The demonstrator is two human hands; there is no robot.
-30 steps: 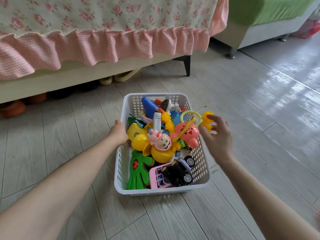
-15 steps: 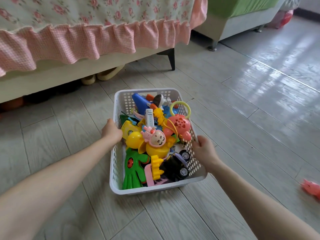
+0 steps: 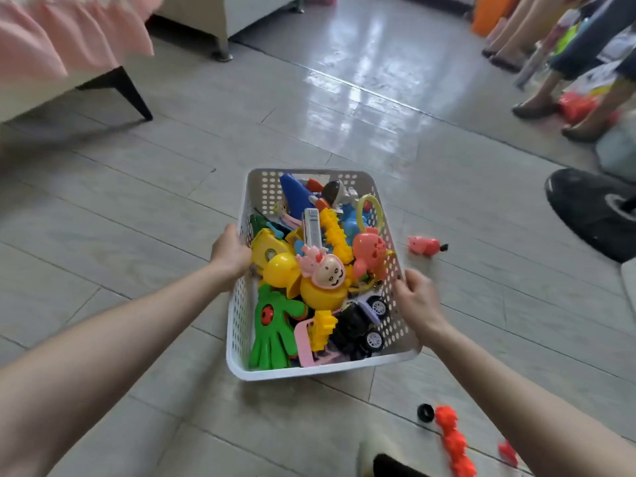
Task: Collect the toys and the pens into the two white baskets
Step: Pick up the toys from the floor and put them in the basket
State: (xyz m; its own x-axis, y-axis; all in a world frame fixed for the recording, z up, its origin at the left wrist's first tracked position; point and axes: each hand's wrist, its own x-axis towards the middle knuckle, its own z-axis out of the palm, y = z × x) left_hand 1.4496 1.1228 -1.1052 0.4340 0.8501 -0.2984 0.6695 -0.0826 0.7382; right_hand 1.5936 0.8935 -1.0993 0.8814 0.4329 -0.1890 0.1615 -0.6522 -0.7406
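Observation:
A white perforated basket (image 3: 241, 325) full of several coloured plastic toys sits in the middle of the head view, held just above the grey floor. My left hand (image 3: 230, 253) grips its left rim. My right hand (image 3: 417, 298) grips its right rim. Inside lie a green hand-shaped toy (image 3: 273, 330), a yellow doll (image 3: 320, 280), a black toy car (image 3: 358, 330) and others. A pink pig toy (image 3: 424, 245) lies on the floor just right of the basket. An orange toy chain (image 3: 453, 440) with a black ring (image 3: 425, 412) lies on the floor at lower right.
A bed with a pink frill (image 3: 69, 39) and dark leg (image 3: 132, 92) stands at upper left. A black round fan base (image 3: 592, 211) sits at right. Other persons' legs (image 3: 557, 80) and a pile of coloured things are at upper right. A small red piece (image 3: 508, 452) lies by the chain.
Both hands now hold the basket's rims; my right hand dropped its yellow toy in first. The basket and the view have swung right, away from the bed, bringing floor toys into sight.

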